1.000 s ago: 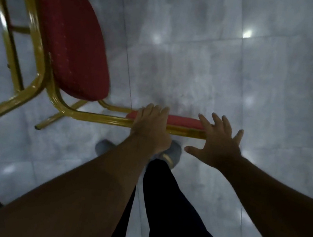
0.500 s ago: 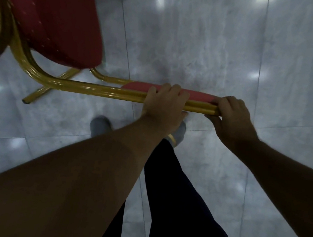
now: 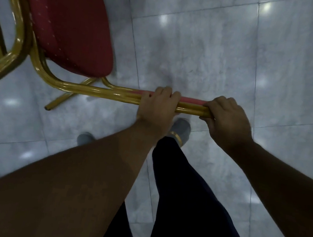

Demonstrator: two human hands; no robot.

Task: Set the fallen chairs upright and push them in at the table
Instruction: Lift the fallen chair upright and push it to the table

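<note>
Both our hands now grip the chair's backrest, and that is the change that matters. A second ago only the left hand (image 3: 158, 106) was closed over the gold frame (image 3: 95, 90) while the right hand (image 3: 226, 119) hovered open just beside the rail, fingers spread. Half a second ago the right had curled around the rail's right end, and now it is wrapped tight there, thumb under and fingers over, with the left clamped just to its left. A short stretch of bare tube shows between them.

The chair (image 3: 68, 24) lies to our left and far side, its red seat (image 3: 65, 15) turned on edge and filling the upper left of the view, gold legs running off the left edge, one leg tip (image 3: 47, 107) near the tiled floor (image 3: 221, 57). The backrest's red pad shows as a thin strip along the far side of the rail we hold. Compared with the earlier views the seat has grown and shifted right in the view, which suggests the chair or our head is moving; we cannot tell which.

With a two-handed hold secured, we judge the righting is underway but not finished: the seat is not yet level. No table is in view, so pushing in is some way off. Our feet (image 3: 180, 129) stand just under the rail, so the legs will need room as they come down.
</note>
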